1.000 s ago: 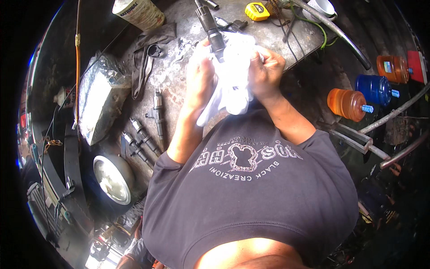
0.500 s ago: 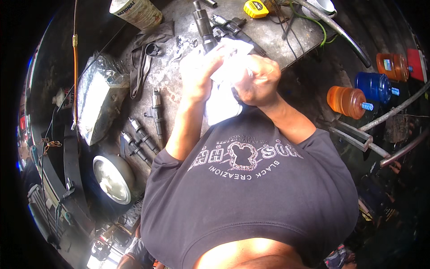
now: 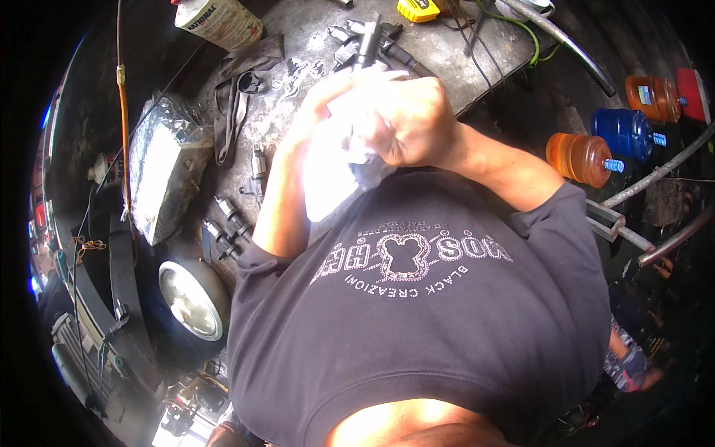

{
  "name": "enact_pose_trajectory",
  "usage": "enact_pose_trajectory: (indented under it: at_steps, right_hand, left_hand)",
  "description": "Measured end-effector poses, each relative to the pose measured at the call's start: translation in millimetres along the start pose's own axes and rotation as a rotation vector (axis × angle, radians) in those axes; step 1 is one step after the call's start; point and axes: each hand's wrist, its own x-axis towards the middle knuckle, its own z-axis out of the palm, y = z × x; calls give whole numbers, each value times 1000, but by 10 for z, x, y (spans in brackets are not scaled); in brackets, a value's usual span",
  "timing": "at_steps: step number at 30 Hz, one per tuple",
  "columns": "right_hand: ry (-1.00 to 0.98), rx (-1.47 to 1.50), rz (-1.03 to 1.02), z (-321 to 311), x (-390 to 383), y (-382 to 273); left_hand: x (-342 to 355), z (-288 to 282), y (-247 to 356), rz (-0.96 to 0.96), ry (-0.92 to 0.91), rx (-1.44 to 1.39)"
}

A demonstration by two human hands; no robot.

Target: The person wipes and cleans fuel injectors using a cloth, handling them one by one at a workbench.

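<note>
Both my hands are closed together around a crumpled white cloth (image 3: 331, 175), which glares in bright light. My left hand (image 3: 322, 100) grips it from the left. My right hand (image 3: 413, 119) is curled into a fist over the right side. From the far end of the cloth sticks a dark metal fuel injector (image 3: 369, 41), its lower part hidden in the wrap. Beyond my hands, more injectors (image 3: 402, 58) lie on the grimy workbench (image 3: 287, 48). Left of my left forearm lies another injector (image 3: 258, 167), with two more injectors (image 3: 231, 216) nearer me.
A white can (image 3: 220, 26) stands at the far left near a dark rag (image 3: 231, 112). Leftward are a plastic-wrapped box (image 3: 167, 167) and a round white-faced lamp or bowl (image 3: 190, 298). A yellow tape measure (image 3: 418, 9), a metal pipe (image 3: 570, 48) and orange jugs (image 3: 577, 160) are rightward.
My right hand has turned and moved left, closing over the cloth. The protruding injector end has shifted right, and the cloth's loose part hangs further left.
</note>
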Motion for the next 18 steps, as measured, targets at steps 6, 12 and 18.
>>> enact_pose_trajectory:
  at_steps: [6,12,18]
  right_hand:
    - [-11,275,429,-9,-183,189]
    - [279,771,1101,200,-279,-2]
    - [139,179,364,9,-111,57]
  left_hand:
    - [203,242,149,-177,406,207]
    - [251,224,146,431,427,637]
    - [303,16,-119,-410,141,-206]
